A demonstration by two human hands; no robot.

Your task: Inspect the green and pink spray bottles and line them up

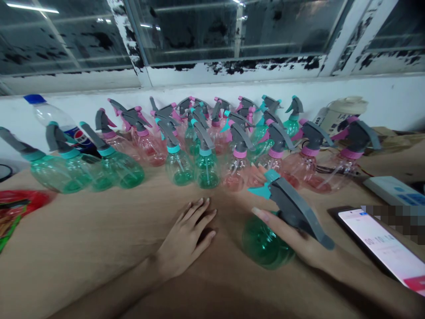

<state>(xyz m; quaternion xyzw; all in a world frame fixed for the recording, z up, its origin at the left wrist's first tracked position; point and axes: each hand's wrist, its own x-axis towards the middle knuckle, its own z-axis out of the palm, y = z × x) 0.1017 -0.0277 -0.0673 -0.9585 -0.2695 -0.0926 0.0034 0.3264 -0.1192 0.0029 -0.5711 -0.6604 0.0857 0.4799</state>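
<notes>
My right hand (pixel 295 237) is wrapped round the neck of a green spray bottle (pixel 267 248) with a grey and teal trigger head, which tilts at the front right. Flat on the tabletop (pixel 99 248) rests my left hand (pixel 186 239), fingers spread, holding nothing. Just beyond its fingertips stand two more green spray bottles (pixel 206 170) with teal collars. Behind the held bottle is a row of pink spray bottles (pixel 235 173) with grey heads and pink collars. Part of the right hand's grip is hidden behind the bottle head.
Several green bottles (pixel 128 170) stand at the left, before a Pepsi bottle (pixel 79 137). A phone (pixel 378 241) showing a timer lies at the right, near a white device (pixel 395 188). A red packet (pixel 26 204) lies at the left edge. A windowed wall (pixel 199 84) closes the back.
</notes>
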